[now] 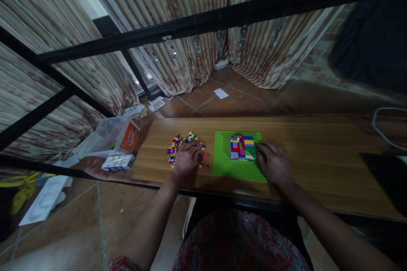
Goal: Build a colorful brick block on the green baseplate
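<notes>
My left hand (187, 159) lies over a pile of small, many-coloured toy building bricks (174, 148), its fingers spread among them; its fingertips are partly hard to make out. To the right of the pile is a green studded baseplate (222, 165). On it stands a low block built of red, blue, yellow, green and pink bricks (238, 149). My right hand (274, 161) rests at the plate's right edge, close beside the built block, with loosely curved fingers and no brick visible in them. Whether its fingertips touch the block I cannot tell.
Everything sits on a long wooden table (318, 156). A clear plastic bin (108, 135), an orange box (130, 136) and a small white box (117, 162) are off its left end. A dark flat object (384, 178) lies at the right. A black metal bar (203, 23) crosses beyond the table.
</notes>
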{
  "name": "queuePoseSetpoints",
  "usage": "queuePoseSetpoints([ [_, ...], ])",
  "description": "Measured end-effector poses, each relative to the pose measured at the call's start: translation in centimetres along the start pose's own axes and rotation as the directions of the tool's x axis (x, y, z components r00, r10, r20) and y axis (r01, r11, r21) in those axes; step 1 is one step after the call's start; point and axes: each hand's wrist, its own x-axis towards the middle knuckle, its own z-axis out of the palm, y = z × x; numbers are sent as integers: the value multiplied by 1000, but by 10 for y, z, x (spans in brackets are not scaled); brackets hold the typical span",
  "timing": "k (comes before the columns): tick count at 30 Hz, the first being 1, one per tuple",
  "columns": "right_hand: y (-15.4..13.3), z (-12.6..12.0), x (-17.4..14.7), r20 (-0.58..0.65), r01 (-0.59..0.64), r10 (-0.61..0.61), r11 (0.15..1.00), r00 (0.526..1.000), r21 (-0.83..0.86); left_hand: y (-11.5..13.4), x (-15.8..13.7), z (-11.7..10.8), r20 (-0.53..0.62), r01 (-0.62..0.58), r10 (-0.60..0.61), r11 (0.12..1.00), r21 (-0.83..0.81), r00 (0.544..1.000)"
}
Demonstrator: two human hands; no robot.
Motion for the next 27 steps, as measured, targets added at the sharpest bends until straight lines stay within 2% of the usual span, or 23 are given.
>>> queuePoseSetpoints([
  [6, 1, 1, -1, -8, 2, -2, 1000, 1000, 11, -3, 4, -2, -72, 127, -123, 990, 54, 990],
  [10, 0, 0, 0, -3, -2, 2, 1000, 1000, 9, -2, 17, -5, -29, 204, -202, 965, 168, 979],
  [13, -1, -1, 0, -2, -5, 5, 1000, 1000, 15, 0, 26, -7, 21, 217, -228, 949, 229, 974],
  [19, -2, -2, 1, 1, -6, 6, 1000, 1000, 23, 11, 37, -9, 67, 268, -293, 930, 252, 954],
  [27, -4, -4, 1, 2, -7, 7, 1000, 1000, 27, 22, 36, -5, 42, 339, -358, 910, 239, 933],
])
